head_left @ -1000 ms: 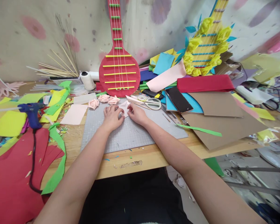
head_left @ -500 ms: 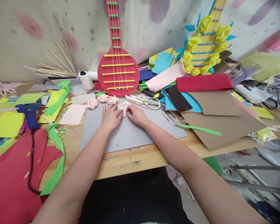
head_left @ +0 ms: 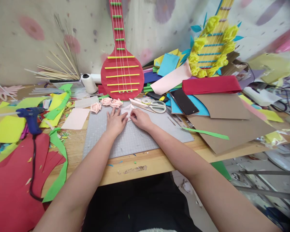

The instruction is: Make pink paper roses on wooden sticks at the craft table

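Observation:
A small folded sheet of pale pink paper (head_left: 128, 109) lies on the grey cutting mat (head_left: 135, 141) between my hands. My left hand (head_left: 116, 122) rests on the mat with its fingers spread, the thumb and forefinger at the paper's left edge. On the other side, my right hand (head_left: 140, 119) has its fingers curled in a pinch on the paper's right edge. Several pink paper roses (head_left: 106, 101) sit just beyond my left hand. Scissors (head_left: 157, 106) with pale handles lie beyond my right hand. My fingers cover part of the paper.
A red paper-covered instrument (head_left: 122, 75) stands behind the mat, and a yellow one (head_left: 211, 48) with paper flowers leans at the back right. A blue glue gun (head_left: 32, 117) is on the left. A phone (head_left: 185, 101) and brown cardboard (head_left: 227, 129) lie on the right.
Both hands stay at the pink paper, almost in the same place. The left hand's fingers have shifted very slightly. Nothing else has visibly moved.

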{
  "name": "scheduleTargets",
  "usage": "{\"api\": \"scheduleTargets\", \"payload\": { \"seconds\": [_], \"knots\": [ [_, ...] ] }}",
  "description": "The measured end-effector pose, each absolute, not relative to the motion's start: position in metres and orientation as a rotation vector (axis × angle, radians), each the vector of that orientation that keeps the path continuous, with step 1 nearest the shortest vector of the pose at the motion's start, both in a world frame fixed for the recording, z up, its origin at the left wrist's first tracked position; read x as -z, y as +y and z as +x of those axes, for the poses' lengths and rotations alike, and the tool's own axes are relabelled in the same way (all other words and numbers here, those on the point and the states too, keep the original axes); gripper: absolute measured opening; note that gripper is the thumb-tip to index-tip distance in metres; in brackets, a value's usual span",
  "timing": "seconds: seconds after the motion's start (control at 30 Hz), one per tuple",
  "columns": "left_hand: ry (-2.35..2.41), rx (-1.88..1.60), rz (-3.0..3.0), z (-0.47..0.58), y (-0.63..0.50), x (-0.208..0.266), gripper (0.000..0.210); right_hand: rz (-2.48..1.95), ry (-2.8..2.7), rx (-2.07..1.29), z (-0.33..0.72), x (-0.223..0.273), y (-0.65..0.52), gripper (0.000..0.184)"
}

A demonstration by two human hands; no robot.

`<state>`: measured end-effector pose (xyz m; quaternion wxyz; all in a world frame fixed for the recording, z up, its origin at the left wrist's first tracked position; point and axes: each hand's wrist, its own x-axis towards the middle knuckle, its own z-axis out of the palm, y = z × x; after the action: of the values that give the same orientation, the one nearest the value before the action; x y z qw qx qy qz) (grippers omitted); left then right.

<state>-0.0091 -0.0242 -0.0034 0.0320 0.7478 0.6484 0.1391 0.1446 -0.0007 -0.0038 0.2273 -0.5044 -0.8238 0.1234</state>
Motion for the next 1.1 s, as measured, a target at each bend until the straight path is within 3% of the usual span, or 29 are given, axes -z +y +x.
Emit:
{"api": "scheduleTargets", "payload": {
  "seconds": [0.17, 0.4, 1.1],
  "knots": [
    [1.998, -0.683, 2.307, -0.005, -0.024, 0.002, 0.042, -1.396, -2.296, -0.297, 0.144, 0.004, -0.001, 0.014],
    [1.961, -0.72, 2.351, -0.007, -0.022, 0.002, 0.014, -1.417, -2.315, -0.244, 0.142, 0.004, 0.0, 0.014],
    [1.768, -0.652, 2.448, -0.02, -0.018, 0.006, 0.027, -1.461, -2.34, -0.21, 0.138, 0.002, 0.001, 0.016]
  ]
}}
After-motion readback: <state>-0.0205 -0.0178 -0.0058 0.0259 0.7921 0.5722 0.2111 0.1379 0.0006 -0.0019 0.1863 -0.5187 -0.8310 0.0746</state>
